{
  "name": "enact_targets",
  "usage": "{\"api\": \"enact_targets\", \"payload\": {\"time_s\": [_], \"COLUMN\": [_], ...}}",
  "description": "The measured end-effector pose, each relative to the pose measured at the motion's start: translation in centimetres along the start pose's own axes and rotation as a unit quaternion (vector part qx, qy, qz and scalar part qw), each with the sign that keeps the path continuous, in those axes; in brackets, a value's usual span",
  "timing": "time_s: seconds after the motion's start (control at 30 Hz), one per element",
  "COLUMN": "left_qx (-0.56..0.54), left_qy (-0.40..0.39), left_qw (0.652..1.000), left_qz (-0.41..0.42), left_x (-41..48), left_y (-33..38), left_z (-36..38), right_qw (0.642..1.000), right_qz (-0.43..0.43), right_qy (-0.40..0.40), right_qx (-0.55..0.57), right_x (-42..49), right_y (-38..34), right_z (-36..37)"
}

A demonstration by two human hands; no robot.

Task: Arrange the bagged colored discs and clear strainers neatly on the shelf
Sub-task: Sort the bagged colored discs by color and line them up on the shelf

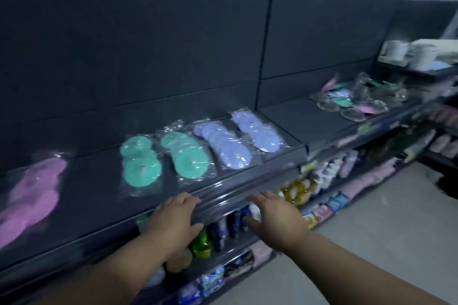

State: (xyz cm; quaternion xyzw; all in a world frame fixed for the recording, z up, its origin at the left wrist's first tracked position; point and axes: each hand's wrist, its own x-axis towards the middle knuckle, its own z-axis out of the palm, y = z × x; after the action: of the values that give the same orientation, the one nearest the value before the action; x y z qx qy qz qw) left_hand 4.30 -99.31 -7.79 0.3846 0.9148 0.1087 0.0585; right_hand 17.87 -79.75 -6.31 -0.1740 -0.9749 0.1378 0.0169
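Observation:
On the dark top shelf [277, 116] lie rows of bagged discs: pink ones [34, 193] at the far left, two teal bags [140, 161] [187, 155], then two lavender bags [226, 145] [256, 131]. Further right sits a loose heap of clear strainers [357, 104] mixed with more bagged discs [340, 99]. My left hand [173, 218] hovers at the shelf's front lip, fingers apart, holding nothing. My right hand [275, 218] is beside it, in front of the lip, fingers spread and empty.
Lower shelves hold bottles [295, 189] and packaged goods [213, 277]. White mugs [396, 53] and containers stand on a raised shelf at the far right. Grey floor [371, 230] runs along the aisle to the right.

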Motion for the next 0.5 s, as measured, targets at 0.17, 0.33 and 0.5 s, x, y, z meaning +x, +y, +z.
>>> {"api": "enact_targets", "payload": {"time_s": [0.17,0.33,0.5], "left_qx": [0.018,0.045,0.056], "left_qy": [-0.052,-0.092,-0.139], "left_qw": [0.994,0.981,0.967], "left_qz": [0.092,0.165,0.204], "left_x": [4.5,8.6,13.6], "left_y": [15.1,26.4,32.9], "left_z": [4.6,7.9,10.9], "right_qw": [0.992,0.973,0.953], "right_qz": [0.121,0.227,0.302], "right_qy": [0.021,0.013,-0.033], "right_qx": [-0.022,-0.033,-0.007], "right_x": [-8.1,-14.1,-14.8], "right_y": [13.9,24.4,32.0], "right_z": [-3.4,-5.8,-6.0]}}
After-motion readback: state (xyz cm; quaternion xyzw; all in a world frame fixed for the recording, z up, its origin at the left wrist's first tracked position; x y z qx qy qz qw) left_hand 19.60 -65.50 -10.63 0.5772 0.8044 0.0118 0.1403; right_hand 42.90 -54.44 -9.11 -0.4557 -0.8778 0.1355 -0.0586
